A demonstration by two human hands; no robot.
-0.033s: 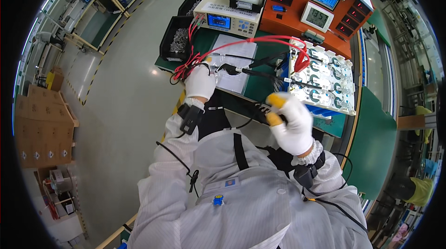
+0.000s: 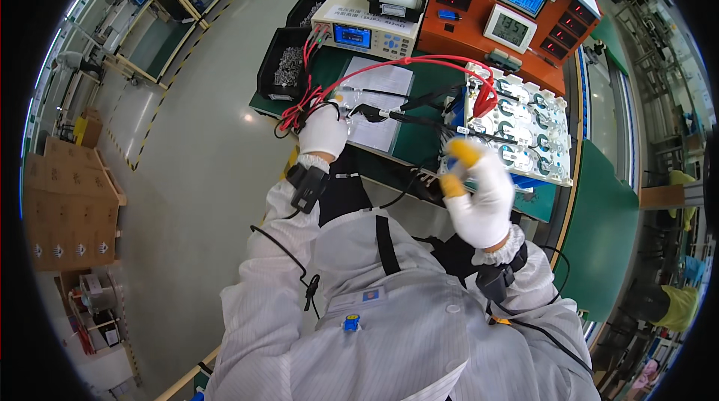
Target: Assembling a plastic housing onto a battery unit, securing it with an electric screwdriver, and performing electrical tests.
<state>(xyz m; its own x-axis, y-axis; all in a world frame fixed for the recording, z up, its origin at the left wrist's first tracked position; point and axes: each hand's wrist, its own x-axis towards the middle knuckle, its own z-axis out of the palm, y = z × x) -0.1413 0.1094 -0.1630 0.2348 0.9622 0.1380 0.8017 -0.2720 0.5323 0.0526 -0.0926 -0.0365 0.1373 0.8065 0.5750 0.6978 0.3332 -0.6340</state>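
Note:
My left hand (image 2: 323, 132), in a white glove, is at the front edge of the green bench beside bundled red test leads (image 2: 294, 116). Its fingers curl round something near a small clear piece; what they hold is too hidden to name. Blurred by motion, my right hand (image 2: 483, 195) hovers in front of the battery pack (image 2: 517, 120), its yellow-tipped thumb and finger apart and nothing visible between them. A red clip (image 2: 486, 101) hangs at the pack's left side. Black cables (image 2: 423, 119) run from the pack toward my left hand.
Behind stand a benchtop tester (image 2: 367, 32) with a blue screen and an orange cabinet (image 2: 457, 34) with displays. Black bins (image 2: 271, 64) of small metal parts sit at the left. A paper sheet (image 2: 374, 134) lies on the bench. Cardboard boxes (image 2: 71, 206) are stacked far left.
My right hand has shifted slightly to the right and its thumb and finger have moved up toward the pack. My left hand has hardly moved.

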